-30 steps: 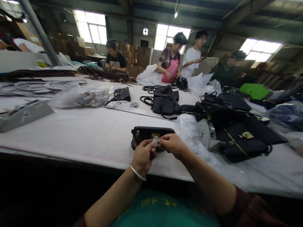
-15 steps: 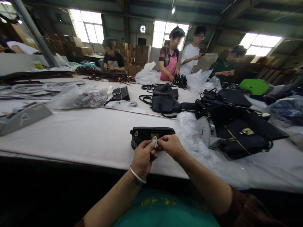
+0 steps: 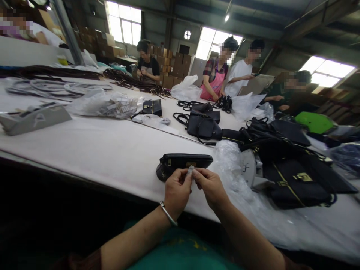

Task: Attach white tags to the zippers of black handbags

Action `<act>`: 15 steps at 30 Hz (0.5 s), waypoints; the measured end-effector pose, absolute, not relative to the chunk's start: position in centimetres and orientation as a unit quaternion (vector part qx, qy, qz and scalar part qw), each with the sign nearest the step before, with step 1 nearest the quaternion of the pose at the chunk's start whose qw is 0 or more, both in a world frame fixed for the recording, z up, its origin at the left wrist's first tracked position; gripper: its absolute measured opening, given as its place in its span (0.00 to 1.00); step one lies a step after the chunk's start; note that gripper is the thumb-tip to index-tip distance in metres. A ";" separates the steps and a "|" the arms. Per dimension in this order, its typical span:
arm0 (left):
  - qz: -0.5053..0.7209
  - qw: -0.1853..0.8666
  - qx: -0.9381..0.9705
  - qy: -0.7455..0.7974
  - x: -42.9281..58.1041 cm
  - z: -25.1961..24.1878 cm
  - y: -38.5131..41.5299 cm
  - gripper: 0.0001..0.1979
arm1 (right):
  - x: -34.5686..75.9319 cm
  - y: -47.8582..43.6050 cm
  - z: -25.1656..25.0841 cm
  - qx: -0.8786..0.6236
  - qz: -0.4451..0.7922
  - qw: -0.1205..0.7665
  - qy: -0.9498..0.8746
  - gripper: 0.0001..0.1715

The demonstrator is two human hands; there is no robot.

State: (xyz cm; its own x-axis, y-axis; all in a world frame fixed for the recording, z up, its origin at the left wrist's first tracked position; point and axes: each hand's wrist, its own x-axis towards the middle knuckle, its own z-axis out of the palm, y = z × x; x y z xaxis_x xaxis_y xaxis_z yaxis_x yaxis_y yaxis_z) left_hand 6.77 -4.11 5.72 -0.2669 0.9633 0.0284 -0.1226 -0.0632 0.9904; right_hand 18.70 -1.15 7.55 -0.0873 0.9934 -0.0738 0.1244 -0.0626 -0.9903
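My left hand wears a silver bangle at the wrist, and its thumb and fingers are closed on a small whitish crumpled piece. Too small to name for certain, the piece looks like thin plastic or paper. My right hand pinches the same piece from the other side, fingertips almost meeting those of the left. Just beyond both hands a small black handbag lies on the white table. It has a zipper along the top and gold-coloured metal fittings; my hands hide part of its front.
To the right are crumpled clear plastic wrap, a grey tape dispenser and a large black bag. More black bags lie ahead. Another grey dispenser and a plastic bag of tags are on the left. Several people work across the table.
The view has tilted and swung left, so things appear further right. My right hand has drawn in closer to the left around the whitish piece; less of it shows now.
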 end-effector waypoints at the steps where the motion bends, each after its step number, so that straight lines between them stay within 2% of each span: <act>1: 0.608 0.421 0.433 0.515 6.7 5.7 -4.4 0.12 | 18.5 -1.1 7.5 -0.518 0.526 0.435 -0.515 0.19; 4: 0.612 0.353 0.507 0.493 6.3 5.5 -5.2 0.15 | 18.1 -0.7 7.3 -0.502 0.592 0.451 -0.440 0.19; 7: 0.609 0.346 0.525 0.484 5.7 5.3 -5.9 0.20 | 18.1 -0.4 7.2 -0.475 0.680 0.444 -0.339 0.18; 10: 0.592 0.392 0.484 0.512 5.2 5.1 -5.7 0.16 | 18.1 -0.4 7.2 -0.441 0.744 0.425 -0.267 0.16; 15: 0.546 0.543 0.356 0.529 5.0 4.7 -4.1 0.14 | 18.1 -0.4 7.3 -0.411 0.779 0.410 -0.238 0.13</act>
